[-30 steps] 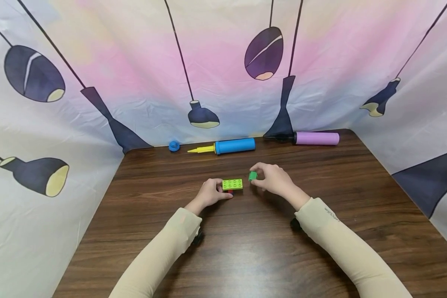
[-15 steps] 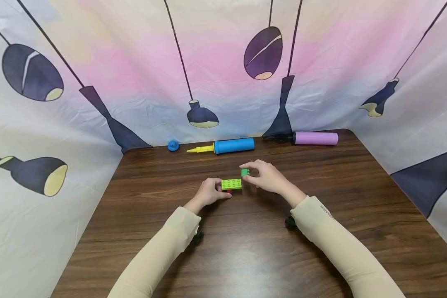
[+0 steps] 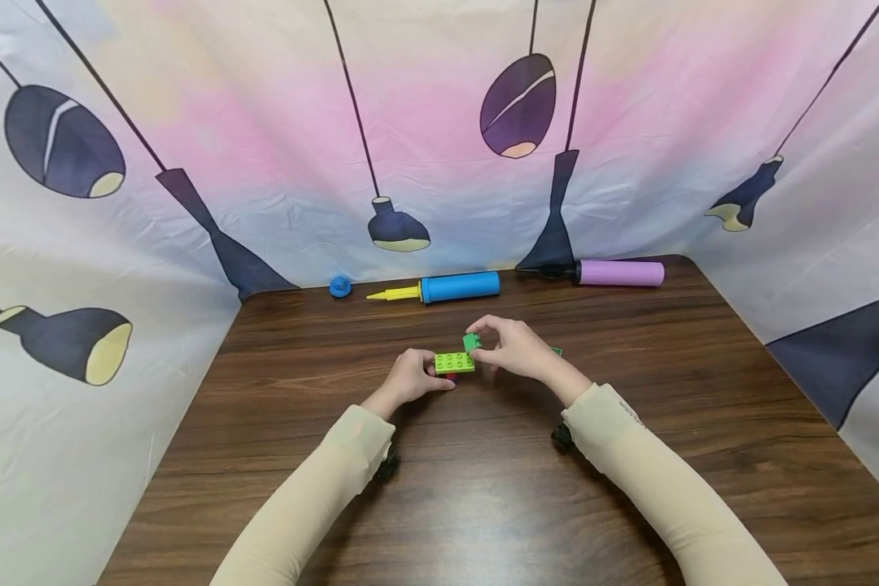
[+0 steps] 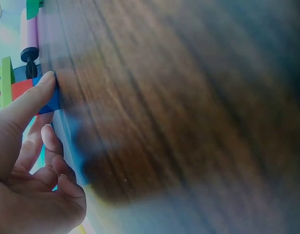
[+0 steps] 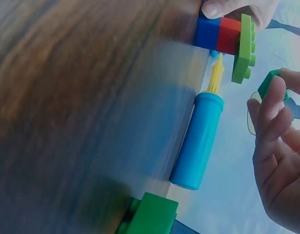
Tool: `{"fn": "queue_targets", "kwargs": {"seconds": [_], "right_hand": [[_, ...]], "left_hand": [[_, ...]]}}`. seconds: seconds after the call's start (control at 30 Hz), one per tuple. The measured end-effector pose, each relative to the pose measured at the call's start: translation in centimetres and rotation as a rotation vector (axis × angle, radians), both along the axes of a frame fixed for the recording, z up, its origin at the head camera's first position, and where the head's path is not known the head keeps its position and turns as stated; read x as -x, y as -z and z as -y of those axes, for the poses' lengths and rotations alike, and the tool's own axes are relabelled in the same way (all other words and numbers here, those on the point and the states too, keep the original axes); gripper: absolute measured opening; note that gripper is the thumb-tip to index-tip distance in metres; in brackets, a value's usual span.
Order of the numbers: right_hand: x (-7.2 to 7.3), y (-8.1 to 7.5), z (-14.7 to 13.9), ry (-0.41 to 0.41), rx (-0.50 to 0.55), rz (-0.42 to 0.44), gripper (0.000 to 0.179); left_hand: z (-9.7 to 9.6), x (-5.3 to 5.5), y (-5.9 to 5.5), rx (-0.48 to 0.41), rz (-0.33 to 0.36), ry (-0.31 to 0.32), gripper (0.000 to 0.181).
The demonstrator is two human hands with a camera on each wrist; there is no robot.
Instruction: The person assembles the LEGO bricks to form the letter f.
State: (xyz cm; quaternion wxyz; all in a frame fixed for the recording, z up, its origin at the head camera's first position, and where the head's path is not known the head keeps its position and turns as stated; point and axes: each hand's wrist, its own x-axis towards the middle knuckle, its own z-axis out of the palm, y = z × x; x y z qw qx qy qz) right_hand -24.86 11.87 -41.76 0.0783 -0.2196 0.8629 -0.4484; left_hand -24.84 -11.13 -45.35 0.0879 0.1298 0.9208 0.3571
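Note:
A small stack of toy building bricks stands on the wooden table: a blue brick (image 5: 207, 33) at the bottom, a red brick (image 5: 229, 35) on it, and a wider lime-green brick (image 3: 454, 363) with studs facing up on top. My left hand (image 3: 408, 379) grips the stack low down, its thumb along the blue brick in the left wrist view. Between thumb and fingers of my right hand (image 3: 518, 350) is a small green brick (image 3: 471, 342). It is held above the lime-green brick's right end, tilted and apart from it in the right wrist view.
Another green brick (image 5: 152, 214) sits on the table (image 3: 439, 488), mostly hidden behind my right wrist in the head view. Along the back edge lie a blue hand pump (image 3: 460, 286) with a yellow nozzle, a purple pump (image 3: 621, 273) and a small round blue piece (image 3: 340, 286).
My right hand has moved left with the green brick, from beside the stack to over the lime-green brick's right end. Another green brick has come into sight behind the wrist. My left hand stays put.

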Motion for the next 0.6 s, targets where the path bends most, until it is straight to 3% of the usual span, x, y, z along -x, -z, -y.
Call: {"fn": "queue_targets", "kwargs": {"seconds": [0.3,0.6], "right_hand": [[-0.1,0.2,0.7,-0.013,0.024,0.001,0.041],[-0.1,0.5,1.2,0.002,0.01,-0.065,0.039]], "left_hand": [[0.0,0.0,0.0,0.005,-0.01,0.002,0.027],[0.0,-0.1,-0.1,-0.004,0.006,0.002,0.027]]}}
